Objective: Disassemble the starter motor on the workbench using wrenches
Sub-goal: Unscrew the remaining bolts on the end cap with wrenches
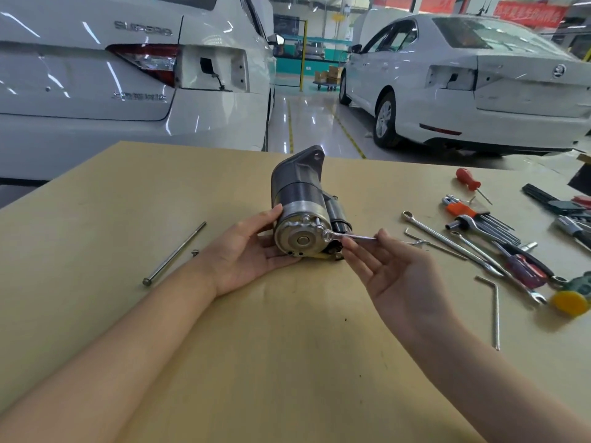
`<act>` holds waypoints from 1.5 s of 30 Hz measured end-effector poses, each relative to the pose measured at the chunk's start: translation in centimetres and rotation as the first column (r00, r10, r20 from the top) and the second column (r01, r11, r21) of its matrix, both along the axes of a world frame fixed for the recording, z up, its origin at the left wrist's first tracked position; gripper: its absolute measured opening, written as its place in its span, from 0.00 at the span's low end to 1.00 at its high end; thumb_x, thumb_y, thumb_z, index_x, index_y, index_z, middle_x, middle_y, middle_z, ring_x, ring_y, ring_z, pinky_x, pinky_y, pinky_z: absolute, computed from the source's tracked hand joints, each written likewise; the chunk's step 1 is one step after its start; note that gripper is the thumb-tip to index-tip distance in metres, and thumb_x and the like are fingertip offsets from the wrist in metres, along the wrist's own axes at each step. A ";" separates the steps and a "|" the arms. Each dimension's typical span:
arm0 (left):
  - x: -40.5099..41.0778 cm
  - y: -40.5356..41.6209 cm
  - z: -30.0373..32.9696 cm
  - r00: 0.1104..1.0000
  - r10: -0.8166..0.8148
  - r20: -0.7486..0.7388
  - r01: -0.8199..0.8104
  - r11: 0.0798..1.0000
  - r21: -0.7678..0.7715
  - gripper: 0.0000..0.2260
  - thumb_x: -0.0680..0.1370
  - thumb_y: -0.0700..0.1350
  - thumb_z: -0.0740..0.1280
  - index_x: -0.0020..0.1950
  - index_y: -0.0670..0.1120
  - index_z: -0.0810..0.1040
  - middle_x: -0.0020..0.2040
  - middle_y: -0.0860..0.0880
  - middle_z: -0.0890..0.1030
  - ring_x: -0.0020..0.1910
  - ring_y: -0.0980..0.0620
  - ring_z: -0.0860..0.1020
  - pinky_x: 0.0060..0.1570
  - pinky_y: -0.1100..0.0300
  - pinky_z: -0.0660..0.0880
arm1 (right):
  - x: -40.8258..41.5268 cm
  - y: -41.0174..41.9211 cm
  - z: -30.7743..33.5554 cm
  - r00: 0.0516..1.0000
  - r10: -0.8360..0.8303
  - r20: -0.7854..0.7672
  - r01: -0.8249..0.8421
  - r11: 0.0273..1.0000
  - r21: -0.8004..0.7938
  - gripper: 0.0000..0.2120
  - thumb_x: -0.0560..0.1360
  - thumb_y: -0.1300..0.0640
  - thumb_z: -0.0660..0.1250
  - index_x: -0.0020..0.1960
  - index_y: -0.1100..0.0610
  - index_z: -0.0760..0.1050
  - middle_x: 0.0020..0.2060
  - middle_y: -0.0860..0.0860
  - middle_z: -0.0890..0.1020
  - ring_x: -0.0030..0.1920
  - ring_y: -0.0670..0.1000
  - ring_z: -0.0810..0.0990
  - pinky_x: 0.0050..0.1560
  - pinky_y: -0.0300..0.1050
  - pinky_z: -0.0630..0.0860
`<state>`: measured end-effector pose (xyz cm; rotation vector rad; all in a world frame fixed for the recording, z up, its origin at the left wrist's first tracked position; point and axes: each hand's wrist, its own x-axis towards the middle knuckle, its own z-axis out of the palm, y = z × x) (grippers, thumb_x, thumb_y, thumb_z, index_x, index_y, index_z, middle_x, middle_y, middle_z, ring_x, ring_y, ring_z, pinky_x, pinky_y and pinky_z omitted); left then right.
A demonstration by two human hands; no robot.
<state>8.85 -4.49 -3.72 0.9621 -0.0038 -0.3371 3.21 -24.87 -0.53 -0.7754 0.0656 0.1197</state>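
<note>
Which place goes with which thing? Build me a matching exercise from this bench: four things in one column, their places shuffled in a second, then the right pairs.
Things
1. starter motor
2. small wrench
3. long bolt
4. bent hex key

Places
A. lying alone on the workbench, left of the left hand
B. lying apart from the tool pile, near the bench's right edge
C. pinched in the right hand, its ring end at the motor's end cap
D. on its side at the bench's middle, steadied by the left hand

Pairs: 1-D, 2-C, 3-A, 4-B
</note>
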 end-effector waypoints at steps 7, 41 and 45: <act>0.0 0.0 -0.1 1.000 0.002 -0.009 -0.002 1.000 -0.005 0.19 0.71 0.48 0.70 0.58 0.39 0.77 0.51 0.39 0.83 0.50 0.42 0.83 0.52 0.46 0.80 | -0.2 0.8 0.3 1.000 0.010 -0.027 -0.009 0.999 0.048 0.17 0.78 0.67 0.58 0.32 0.62 0.76 0.36 0.62 0.83 0.39 0.57 0.85 0.41 0.45 0.83; 0.0 0.7 0.2 0.997 -0.047 -0.064 0.047 0.999 0.003 0.18 0.77 0.43 0.63 0.64 0.38 0.75 0.66 0.42 0.77 0.66 0.45 0.73 0.62 0.51 0.76 | 2.1 6.8 5.9 0.407 0.913 -0.024 0.813 -0.374 -0.447 0.12 0.74 0.65 0.60 0.34 0.53 0.68 0.35 0.47 0.71 0.44 0.53 0.76 0.41 0.48 0.72; 0.0 0.5 0.4 0.993 -0.047 -0.104 0.048 0.999 0.007 0.27 0.76 0.48 0.65 0.71 0.35 0.67 0.72 0.35 0.66 0.66 0.40 0.68 0.69 0.45 0.65 | 1.5 4.8 4.8 0.255 0.943 0.213 0.839 -0.107 -0.534 0.08 0.74 0.67 0.62 0.44 0.54 0.75 0.44 0.48 0.78 0.49 0.51 0.78 0.46 0.48 0.74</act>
